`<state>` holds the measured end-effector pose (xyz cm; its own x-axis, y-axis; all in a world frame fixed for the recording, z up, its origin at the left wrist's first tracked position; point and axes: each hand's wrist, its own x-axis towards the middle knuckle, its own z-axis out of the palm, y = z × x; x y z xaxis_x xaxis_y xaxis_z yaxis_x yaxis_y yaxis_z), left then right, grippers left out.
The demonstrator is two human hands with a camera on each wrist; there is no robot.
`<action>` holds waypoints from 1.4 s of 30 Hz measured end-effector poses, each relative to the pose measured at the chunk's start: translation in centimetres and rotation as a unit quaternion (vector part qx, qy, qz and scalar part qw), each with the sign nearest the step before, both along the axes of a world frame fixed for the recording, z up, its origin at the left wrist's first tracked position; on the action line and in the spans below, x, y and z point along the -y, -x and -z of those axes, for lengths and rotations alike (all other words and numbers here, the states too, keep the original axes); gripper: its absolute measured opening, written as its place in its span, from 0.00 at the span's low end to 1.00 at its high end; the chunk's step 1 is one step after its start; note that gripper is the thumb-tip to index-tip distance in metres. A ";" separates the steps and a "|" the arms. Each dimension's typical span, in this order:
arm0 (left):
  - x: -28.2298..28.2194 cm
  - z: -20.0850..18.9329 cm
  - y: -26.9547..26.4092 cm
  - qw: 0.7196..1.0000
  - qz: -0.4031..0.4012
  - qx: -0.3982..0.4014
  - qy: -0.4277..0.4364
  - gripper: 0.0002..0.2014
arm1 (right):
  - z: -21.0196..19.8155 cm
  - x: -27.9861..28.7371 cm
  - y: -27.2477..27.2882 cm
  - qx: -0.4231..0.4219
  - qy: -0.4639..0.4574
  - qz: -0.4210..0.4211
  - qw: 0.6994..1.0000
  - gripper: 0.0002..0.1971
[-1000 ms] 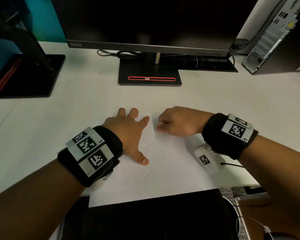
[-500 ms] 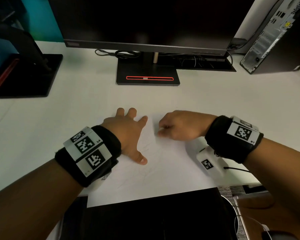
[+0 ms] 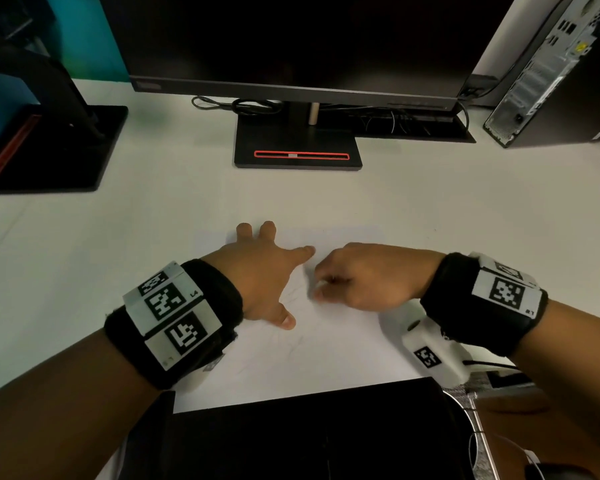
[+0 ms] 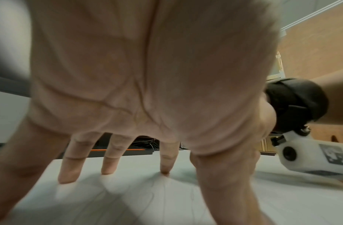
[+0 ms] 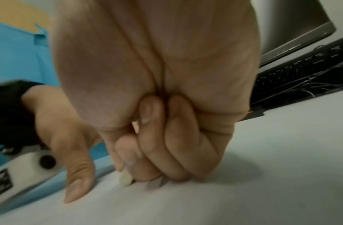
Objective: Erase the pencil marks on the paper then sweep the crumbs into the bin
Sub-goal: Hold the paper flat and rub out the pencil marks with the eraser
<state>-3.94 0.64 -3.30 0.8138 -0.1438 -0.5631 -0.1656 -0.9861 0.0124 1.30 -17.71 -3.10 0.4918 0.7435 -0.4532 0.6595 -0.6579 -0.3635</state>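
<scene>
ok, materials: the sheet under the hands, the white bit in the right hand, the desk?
Sheet: looks like plain matte paper, thin and flat, faint pencil lines on it.
White bit pinched by the right hand: probably a rubber or vinyl eraser, with a dull, rounded tip; too blurred for more.
Desk: smooth white surface with low sheen, likely laminate; cannot confirm.

We work at a white desk (image 3: 430, 209), and the sheet of paper (image 3: 326, 358) lies flat on it under both our hands. Beyond our fingertips a black monitor base (image 3: 297, 147) stands on the desk. A second black stand (image 3: 59, 147) sits far off past our left hand, and a computer tower (image 3: 548, 74) far past our right.
</scene>
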 end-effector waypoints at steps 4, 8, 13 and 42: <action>0.0 -0.3 0.2 1.000 -0.001 -0.017 -0.007 0.54 | -0.3 0.7 -1.3 0.038 -0.011 0.038 0.999 0.20; 0.2 -0.6 0.4 0.999 0.009 -0.042 -0.027 0.61 | -0.1 0.5 0.6 0.005 -0.004 -0.005 1.000 0.19; 0.2 -0.6 0.5 0.998 0.009 -0.059 -0.033 0.67 | -0.3 1.0 -0.7 0.032 -0.010 0.039 0.999 0.19; -0.1 -0.5 0.5 0.998 0.003 -0.069 -0.015 0.62 | -0.1 -1.7 -0.5 0.024 -0.009 -0.001 1.000 0.16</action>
